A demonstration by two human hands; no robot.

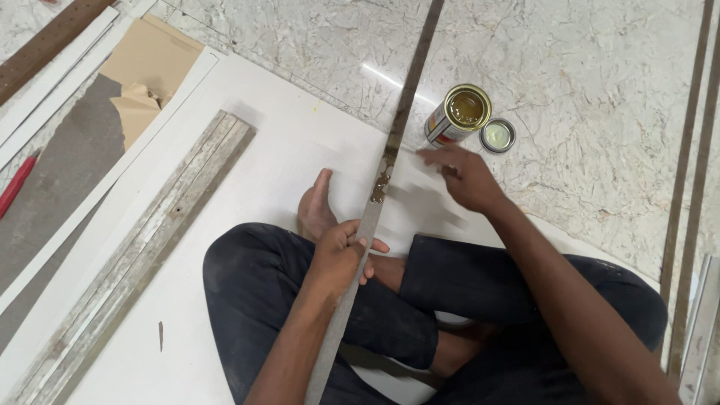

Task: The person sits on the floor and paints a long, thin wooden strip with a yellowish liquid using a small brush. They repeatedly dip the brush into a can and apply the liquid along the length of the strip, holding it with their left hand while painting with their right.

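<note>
Landmark: the long thin strip (358,247) runs from the lower middle up past the top edge, crossing the white board (247,195) the person sits on.
Far left of the strip: a red pencil (16,184) lies on the grey floor; torn brown paper (146,75) sits above it.
Left of the strip: a worn wooden batten (135,255) lies on the board, slanting roughly parallel to the strip and well apart from it.
Left hand: the left hand (341,255) is clenched around the strip at its lower part, fingers wrapped over the top, thumb tip poking out on the right side.
Strip surface: brown glue (381,180) smears the strip just above the left hand.
Right hand: the right hand (465,174) hovers right of the strip, near the smear, blurred; fingers stretched out towards the strip, holding nothing that can be made out.
Right of the strip: an open can (459,114) stands on the marble floor (585,90) just beyond the right hand's fingertips, its round lid (498,136) lying beside it.
Room: bare board lies between batten and strip; open marble spreads right of the can.
</note>
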